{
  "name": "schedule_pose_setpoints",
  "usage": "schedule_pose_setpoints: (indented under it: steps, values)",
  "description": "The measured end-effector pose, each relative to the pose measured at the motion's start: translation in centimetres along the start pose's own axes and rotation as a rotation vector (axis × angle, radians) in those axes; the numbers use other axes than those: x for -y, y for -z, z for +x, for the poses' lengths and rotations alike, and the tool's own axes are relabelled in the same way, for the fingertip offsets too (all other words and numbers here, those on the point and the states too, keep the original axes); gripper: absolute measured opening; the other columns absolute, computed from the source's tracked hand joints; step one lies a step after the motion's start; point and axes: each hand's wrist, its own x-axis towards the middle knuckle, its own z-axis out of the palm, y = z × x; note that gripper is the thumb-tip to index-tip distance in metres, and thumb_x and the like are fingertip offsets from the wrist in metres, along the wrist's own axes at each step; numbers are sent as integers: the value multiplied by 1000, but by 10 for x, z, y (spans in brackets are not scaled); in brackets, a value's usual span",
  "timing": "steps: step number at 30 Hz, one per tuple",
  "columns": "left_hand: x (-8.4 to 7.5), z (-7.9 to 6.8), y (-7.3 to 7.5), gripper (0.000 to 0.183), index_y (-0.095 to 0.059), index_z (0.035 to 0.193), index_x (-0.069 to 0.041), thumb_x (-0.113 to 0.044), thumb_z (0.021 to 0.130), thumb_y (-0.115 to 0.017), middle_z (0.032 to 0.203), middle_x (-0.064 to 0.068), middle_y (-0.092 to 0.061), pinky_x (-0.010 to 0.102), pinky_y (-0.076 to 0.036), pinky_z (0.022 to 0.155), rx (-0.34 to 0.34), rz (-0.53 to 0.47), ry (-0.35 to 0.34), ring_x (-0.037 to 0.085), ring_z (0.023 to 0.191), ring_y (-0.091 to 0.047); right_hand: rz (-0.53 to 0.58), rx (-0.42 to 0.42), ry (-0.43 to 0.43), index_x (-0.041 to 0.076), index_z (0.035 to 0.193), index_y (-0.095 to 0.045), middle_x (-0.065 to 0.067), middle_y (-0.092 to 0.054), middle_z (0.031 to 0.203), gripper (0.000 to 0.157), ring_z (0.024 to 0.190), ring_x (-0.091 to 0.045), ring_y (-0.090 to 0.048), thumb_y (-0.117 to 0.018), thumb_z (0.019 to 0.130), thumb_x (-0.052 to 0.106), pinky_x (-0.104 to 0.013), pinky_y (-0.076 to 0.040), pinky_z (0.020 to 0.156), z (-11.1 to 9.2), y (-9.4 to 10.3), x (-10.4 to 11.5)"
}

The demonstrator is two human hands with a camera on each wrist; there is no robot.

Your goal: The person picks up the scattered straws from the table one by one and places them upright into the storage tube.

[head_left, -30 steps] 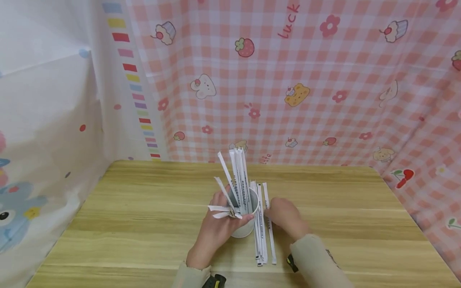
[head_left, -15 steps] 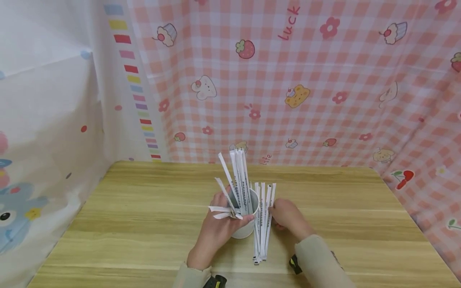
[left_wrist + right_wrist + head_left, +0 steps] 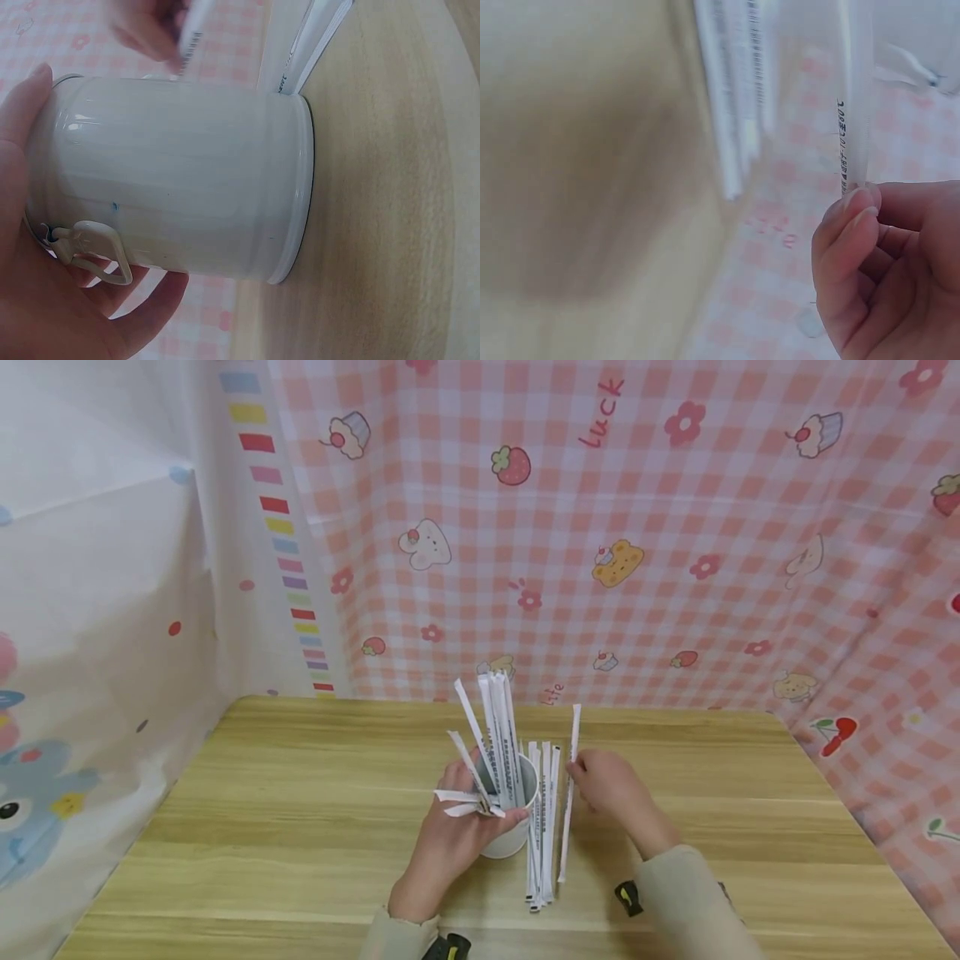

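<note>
My left hand (image 3: 448, 839) grips a small white metal bucket (image 3: 504, 845) near its rim, thumb on one side and fingers round the other. The left wrist view shows the bucket's wall (image 3: 180, 180) and a small ring handle (image 3: 101, 251). Several paper-wrapped straws (image 3: 497, 743) stand in the bucket, some leaning left over the rim. To the bucket's right my right hand (image 3: 618, 793) pinches one wrapped straw (image 3: 567, 835), held nearly upright; printed letters show on this straw (image 3: 855, 120) in the right wrist view. Between hand and bucket lie several more wrapped straws (image 3: 546, 835).
A wood-grain table (image 3: 300, 827) carries everything. Behind it hangs a pink checked cloth (image 3: 562, 510) with cartoon prints; a white printed sheet (image 3: 97, 593) hangs on the left. Dark straps show at both sleeves.
My right hand has drawn one wrapped straw away from the bundle, to the right and up. The bundle's straws have shifted closer together. The left hand and bucket have stayed in place.
</note>
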Motion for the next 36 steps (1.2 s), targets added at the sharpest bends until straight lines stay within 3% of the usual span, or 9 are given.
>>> schedule_pose_setpoints:
  steps: [4,14,18,24,30,36]
  values:
    - [0,1,0,82,-39,130,-6,-47,67,-72,119,8,-49,41,-40,86,-3,-4,-4,26,110,-42,-17,-52,71,7,79,-57,-3,-50,58,27,47,-15,-48,-44,94,26,-29,-38,44,-5,16,10]
    - [0,3,1,84,-39,130,-5,-43,65,-76,120,8,-49,40,-40,86,-5,16,-13,27,109,-42,-120,-352,389,11,75,-56,1,-41,53,23,44,-12,-37,-50,91,26,-27,-32,42,-28,62,54]
    - [0,5,3,81,-42,128,-7,-41,64,-77,116,6,-51,39,-40,84,-4,11,-11,25,105,-44,-116,-481,506,11,75,-57,3,-40,53,23,44,-11,-36,-52,90,28,-26,-32,43,-38,76,72]
    - [1,8,4,68,-50,121,-14,-50,67,-71,110,1,-53,37,-38,86,6,38,-47,23,103,-45,-92,-639,643,8,81,-61,4,-43,54,18,45,-9,-36,-56,88,24,-24,-32,43,-46,90,87]
    - [0,7,3,75,-47,124,-10,-44,64,-76,114,3,-53,38,-39,87,3,30,-23,25,106,-44,-96,-665,701,9,81,-60,5,-42,54,16,46,-9,-36,-57,88,23,-24,-32,43,-44,86,90]
    - [-2,4,2,83,-40,129,-5,-39,64,-78,117,8,-50,40,-40,85,-1,-10,-2,29,109,-43,-128,-585,681,14,76,-58,8,-44,56,15,47,-7,-38,-57,87,23,-22,-32,43,-36,66,83]
